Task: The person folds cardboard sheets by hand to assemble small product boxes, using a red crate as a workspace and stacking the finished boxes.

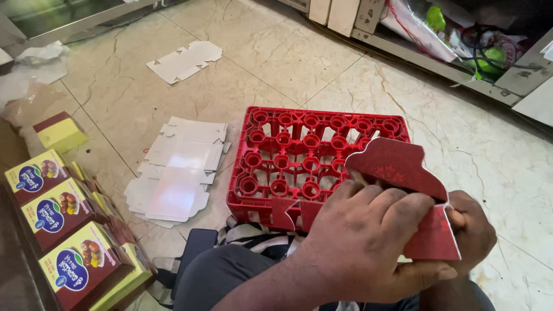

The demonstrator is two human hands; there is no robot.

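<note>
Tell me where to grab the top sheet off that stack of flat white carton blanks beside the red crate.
Take the top sheet of the stack of flat white carton blanks by its near edge, coming from the seated person's side. The sheets lie flat on the floor, so only an edge gives the fingers a purchase; the protruding flaps there probably lift easiest. The red crate crowds the right side.

Open marble floor [299, 57] lies far and to the right of the red crate [276, 164], which blocks the middle; flat white carton blanks [178, 173] cover the floor just left of it, finished boxes [63, 242] line the near left edge, and a shelf base [438, 63] closes the far right.
</note>
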